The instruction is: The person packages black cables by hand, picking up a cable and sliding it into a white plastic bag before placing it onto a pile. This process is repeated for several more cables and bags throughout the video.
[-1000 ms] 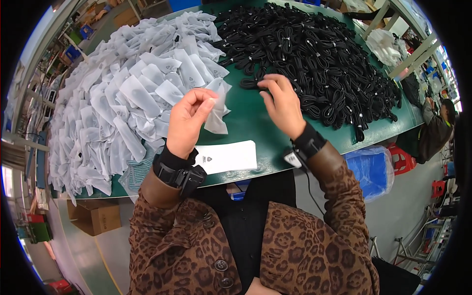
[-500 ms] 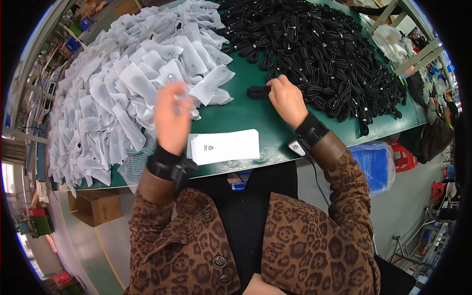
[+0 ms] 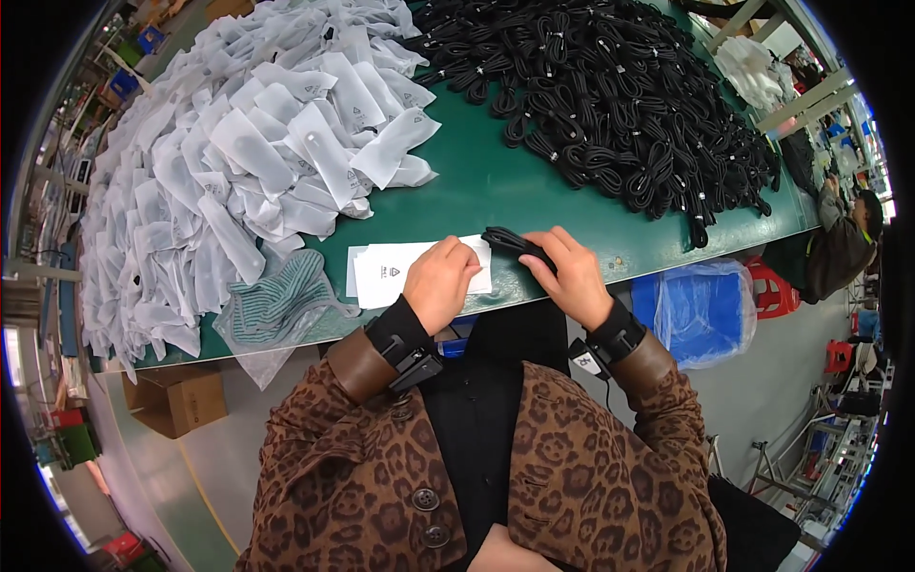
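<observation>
My right hand (image 3: 576, 277) is closed on a coiled black cable (image 3: 515, 244), holding its right end. The coil's left end hovers at the right end of a stack of flat white pouches (image 3: 380, 275) near the table's front edge. My left hand (image 3: 440, 284) lies over that stack, thumb and fingers pinched together at the right end of the top pouch. The hand hides the middle of the stack. A large heap of filled white pouches (image 3: 250, 143) covers the left of the table. Another heap, of coiled black cables (image 3: 610, 105), spreads across the far right.
The green tabletop (image 3: 457, 191) shows between the heaps. A striped green cloth (image 3: 276, 300) and clear plastic lie at the front left edge. Below the table are a cardboard box (image 3: 178, 396) and a plastic-lined blue bin (image 3: 696, 310). A person (image 3: 843, 234) sits at far right.
My right hand has brought one coiled cable from the edge of the cable heap toward me. My left hand has come from the pouch heap down onto the flat stack.
</observation>
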Available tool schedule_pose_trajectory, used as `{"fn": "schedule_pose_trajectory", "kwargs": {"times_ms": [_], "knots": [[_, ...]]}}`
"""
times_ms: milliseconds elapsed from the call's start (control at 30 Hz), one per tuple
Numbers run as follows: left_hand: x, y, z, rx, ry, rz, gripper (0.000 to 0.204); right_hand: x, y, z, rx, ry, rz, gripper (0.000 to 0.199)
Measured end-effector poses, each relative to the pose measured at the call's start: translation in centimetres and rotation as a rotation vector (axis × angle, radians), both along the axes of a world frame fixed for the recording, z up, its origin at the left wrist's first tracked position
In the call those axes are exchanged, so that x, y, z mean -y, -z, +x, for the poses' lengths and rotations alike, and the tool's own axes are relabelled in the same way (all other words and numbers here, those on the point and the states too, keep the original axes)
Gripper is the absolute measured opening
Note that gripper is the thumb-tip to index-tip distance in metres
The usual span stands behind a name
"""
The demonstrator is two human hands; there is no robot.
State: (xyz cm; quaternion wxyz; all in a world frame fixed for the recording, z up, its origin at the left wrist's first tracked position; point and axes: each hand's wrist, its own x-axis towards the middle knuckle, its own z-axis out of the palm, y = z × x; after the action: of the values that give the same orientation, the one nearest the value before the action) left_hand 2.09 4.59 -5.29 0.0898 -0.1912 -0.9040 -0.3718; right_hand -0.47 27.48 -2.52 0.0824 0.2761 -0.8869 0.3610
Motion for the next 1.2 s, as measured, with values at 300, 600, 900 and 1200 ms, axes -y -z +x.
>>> {"fn": "schedule_pose_trajectory", "kwargs": {"times_ms": [300,600,900,1200], "knots": [[0.2,-0.7,0.0,0.28,-0.101,0.377,0.007,-0.7,-0.6,1.9,-0.119,-0.03,0.052,0.03],[0.1,-2.3,0.2,-0.082,0.116,0.224,0.009,0.1,2.0,0.9,0.578,0.028,-0.418,0.024],[0.5,-4.8,-1.0,-0.106,0.051,0.263,0.011,1.5,-1.3,0.3,0.047,-0.288,-0.309,0.028],[7.8,-9.3,-4.7,0.412,0.031,1.152,0.014,0.0,-4.2,-4.8,-0.409,0.124,-0.141,0.038]]}}
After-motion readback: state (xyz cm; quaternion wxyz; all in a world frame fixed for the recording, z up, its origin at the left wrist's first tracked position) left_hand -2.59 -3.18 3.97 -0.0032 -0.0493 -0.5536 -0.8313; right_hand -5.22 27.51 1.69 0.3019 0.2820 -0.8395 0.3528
